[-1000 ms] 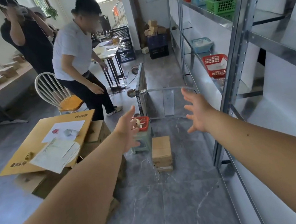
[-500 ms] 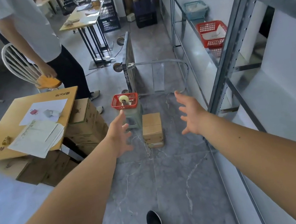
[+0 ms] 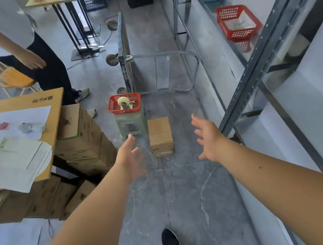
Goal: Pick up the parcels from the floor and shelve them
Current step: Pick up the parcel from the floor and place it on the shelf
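Parcels (image 3: 160,136) sit stacked on the floor, ahead of and between the two hands, touched by neither. Left hand (image 3: 130,158) and right hand (image 3: 208,139) reach out with fingers spread, holding nothing. Shelf (image 3: 242,95) stands beyond the right hand. By this showing, pickup has not begun; lifting and shelving remain.

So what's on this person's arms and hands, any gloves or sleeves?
Neither. The left hand and right hand are bare, with no gloves, rings or watch visible, and both forearms show no sleeve. The right forearm has a small dark mole.
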Tool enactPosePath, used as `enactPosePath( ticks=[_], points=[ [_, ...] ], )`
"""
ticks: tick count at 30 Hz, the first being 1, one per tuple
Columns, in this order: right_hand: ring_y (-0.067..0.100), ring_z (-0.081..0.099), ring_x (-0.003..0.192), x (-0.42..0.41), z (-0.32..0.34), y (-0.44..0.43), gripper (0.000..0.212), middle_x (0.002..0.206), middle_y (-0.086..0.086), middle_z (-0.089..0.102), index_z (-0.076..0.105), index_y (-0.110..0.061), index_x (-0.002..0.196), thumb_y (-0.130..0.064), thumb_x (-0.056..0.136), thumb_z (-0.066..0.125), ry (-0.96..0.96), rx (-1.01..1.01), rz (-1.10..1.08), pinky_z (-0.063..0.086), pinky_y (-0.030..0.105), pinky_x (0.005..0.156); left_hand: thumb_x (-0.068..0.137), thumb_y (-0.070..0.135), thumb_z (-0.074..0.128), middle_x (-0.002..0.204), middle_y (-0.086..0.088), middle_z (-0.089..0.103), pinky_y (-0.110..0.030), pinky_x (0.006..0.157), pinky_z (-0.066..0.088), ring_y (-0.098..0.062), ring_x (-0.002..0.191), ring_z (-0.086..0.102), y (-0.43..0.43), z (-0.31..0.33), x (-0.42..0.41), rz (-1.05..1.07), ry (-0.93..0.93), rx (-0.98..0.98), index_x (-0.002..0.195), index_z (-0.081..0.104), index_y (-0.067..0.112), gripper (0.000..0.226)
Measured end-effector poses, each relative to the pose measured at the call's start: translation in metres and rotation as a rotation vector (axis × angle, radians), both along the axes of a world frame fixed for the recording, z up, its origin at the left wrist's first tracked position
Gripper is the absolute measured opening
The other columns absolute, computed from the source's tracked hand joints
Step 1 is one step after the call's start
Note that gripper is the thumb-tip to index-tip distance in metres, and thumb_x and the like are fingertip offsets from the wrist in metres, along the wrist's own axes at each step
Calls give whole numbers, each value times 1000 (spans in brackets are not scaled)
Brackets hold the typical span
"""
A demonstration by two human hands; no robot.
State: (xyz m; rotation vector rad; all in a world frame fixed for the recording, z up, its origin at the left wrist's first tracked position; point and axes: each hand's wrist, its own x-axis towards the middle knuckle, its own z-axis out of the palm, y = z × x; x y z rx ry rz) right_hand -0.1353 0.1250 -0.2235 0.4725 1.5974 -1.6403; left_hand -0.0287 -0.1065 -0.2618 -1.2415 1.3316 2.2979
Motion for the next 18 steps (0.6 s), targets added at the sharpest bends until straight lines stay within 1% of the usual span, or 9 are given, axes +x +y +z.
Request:
enactPosePath(
  ticks=[4,8,13,18],
  points=[
    [29,13,164,-7,-14,-23,88,178,0,20,31,-32,167,-71,92,58,-16,19,-15,9,78,120,101,72,47,180,-6,21,-76,125,18,-38,166,14,-24,-15,-11,-42,-31,22,170,22,35,83],
    [29,15,164,-13,-24,-38,79,178,2,21,38,-34,164,-67,95,57,-34,22,-20,10,79,122,102,70,48,181,-3,16,-70,127,16,-32,167,12,-36,-25,-19,-128,-89,0,171,20,34,84],
    [30,17,163,-25,-36,-49,77,177,3,22,38,-31,164,-64,97,56,-37,18,-44,11,79,121,102,68,49,181,0,17,-70,123,23,-32,166,17,-42,-31,-33,-186,-136,-56,171,20,37,81],
    [31,20,162,-46,-46,-50,74,177,5,24,41,-30,163,-63,98,55,-49,19,-53,12,79,122,103,68,49,181,0,17,-72,127,18,-31,166,15,-41,-29,-59,-187,-149,-74,171,19,37,81]
  ],
)
